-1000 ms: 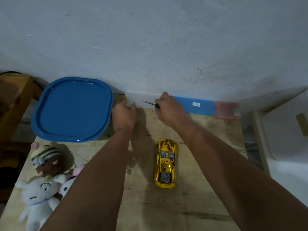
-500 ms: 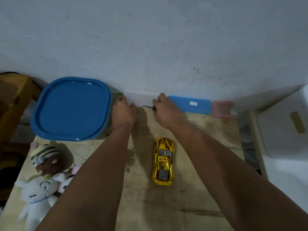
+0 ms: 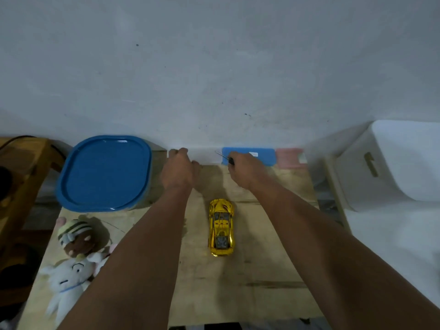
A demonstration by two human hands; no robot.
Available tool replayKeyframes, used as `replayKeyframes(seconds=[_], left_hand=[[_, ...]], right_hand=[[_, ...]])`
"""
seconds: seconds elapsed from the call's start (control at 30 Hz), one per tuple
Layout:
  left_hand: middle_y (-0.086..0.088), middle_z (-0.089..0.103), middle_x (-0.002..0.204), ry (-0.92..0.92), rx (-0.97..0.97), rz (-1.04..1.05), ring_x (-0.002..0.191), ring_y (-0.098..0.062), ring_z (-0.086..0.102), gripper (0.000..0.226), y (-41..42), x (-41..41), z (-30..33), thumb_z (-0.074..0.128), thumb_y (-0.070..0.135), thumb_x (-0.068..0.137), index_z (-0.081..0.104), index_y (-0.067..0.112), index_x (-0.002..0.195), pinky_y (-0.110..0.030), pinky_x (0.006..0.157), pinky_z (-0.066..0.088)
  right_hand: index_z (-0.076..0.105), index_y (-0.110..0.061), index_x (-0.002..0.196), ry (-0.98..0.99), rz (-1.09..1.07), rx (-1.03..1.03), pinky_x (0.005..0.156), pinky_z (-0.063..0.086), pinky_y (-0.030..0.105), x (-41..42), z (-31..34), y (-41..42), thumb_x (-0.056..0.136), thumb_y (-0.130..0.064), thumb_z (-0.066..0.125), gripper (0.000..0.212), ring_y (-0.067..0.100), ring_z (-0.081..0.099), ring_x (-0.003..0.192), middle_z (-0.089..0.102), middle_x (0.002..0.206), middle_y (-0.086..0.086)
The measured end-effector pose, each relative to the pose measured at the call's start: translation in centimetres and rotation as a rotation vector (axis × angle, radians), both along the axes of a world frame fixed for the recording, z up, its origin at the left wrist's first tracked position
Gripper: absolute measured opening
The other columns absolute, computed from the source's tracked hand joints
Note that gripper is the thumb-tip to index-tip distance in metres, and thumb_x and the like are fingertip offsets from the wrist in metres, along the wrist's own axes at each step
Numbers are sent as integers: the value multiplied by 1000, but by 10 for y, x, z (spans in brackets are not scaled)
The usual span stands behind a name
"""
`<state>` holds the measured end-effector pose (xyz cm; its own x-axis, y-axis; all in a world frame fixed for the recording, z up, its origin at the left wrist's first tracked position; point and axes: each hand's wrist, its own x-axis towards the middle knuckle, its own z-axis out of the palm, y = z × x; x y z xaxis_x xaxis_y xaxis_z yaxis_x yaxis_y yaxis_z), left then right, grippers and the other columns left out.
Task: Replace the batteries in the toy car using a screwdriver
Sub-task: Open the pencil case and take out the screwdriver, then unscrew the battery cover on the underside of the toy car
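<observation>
Right hand gripping screwdriver at table far edge; left hand curling, contents untellable. Toy car sitting upright mid-table, risking rolling when flipped.

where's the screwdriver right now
In the head view, the screwdriver is in the right hand at the table's far edge by the wall, its tip pointing left, just in front of the blue case and beyond the toy car.

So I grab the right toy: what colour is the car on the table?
Shiny metallic gold toy car, seen clearly in the head view.
</observation>
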<state>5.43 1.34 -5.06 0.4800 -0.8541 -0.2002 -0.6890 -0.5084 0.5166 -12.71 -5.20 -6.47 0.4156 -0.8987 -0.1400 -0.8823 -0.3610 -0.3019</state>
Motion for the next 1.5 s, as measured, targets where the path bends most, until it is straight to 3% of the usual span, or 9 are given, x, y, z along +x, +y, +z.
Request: replayKeyframes(seconds=[0.2,0.33,0.43,0.53,0.7,1.1,1.3,1.43,1.5], left_hand=[[-9,53,140,-19,266,-134,127,-33,56,67,31,-48,5,54,62,92,51,18,142,-45,95,48],[-10,51,136,19,398,-174,125,-35,56,89,56,-76,-8,60,78,78,45,19,143,-46,94,47],[-12,43,145,24,447,-205,131,-37,50,109,69,-92,-17,65,86,69,35,20,151,-47,98,45],[-14,34,153,25,470,-192,136,-39,45,120,75,-98,-25,73,81,67,23,21,158,-48,102,44],[-12,41,144,27,456,-156,131,-38,50,97,83,-102,-36,79,57,77,29,22,152,-45,96,45],[-13,43,143,63,410,-141,129,-39,51,95,83,-94,-37,77,58,78,29,22,152,-48,97,49],[-10,58,135,542,174,17,115,-27,61,93,91,-71,-5,84,41,78,35,17,153,-41,95,53],[-8,67,125,956,102,164,102,-26,70,75,105,-55,23,82,28,84,41,28,147,-39,76,60],[-10,72,115,1113,60,194,100,-28,71,65,112,-47,37,78,21,87,47,29,144,-40,75,60]], right_hand=[[57,-12,111,-7,-194,116,69,42,33,-51,-10,48,96,-32,50,26,32,62,91,66,99,11],[66,-11,113,36,-278,151,84,49,37,-74,-31,92,94,-26,52,27,34,62,105,57,119,14],[67,-15,113,111,-320,197,85,50,37,-82,-45,109,97,-24,50,26,31,64,106,54,123,10],[66,-17,117,162,-309,162,85,51,37,-84,-53,117,98,-27,50,27,29,61,111,57,124,9],[65,-15,112,110,-326,146,85,50,38,-83,-56,118,96,-31,55,24,31,59,110,57,120,10],[64,-17,115,117,-331,148,81,48,35,-81,-47,119,92,-35,60,30,26,58,109,56,120,6],[63,-19,108,125,-333,282,79,51,34,-86,-19,121,87,-43,66,31,24,62,102,63,115,5],[61,-21,128,123,-364,274,91,51,37,-92,14,130,91,-47,61,46,24,61,115,61,129,4],[62,-23,130,52,-396,239,93,50,36,-90,37,133,90,-46,61,46,24,60,117,62,129,2]])
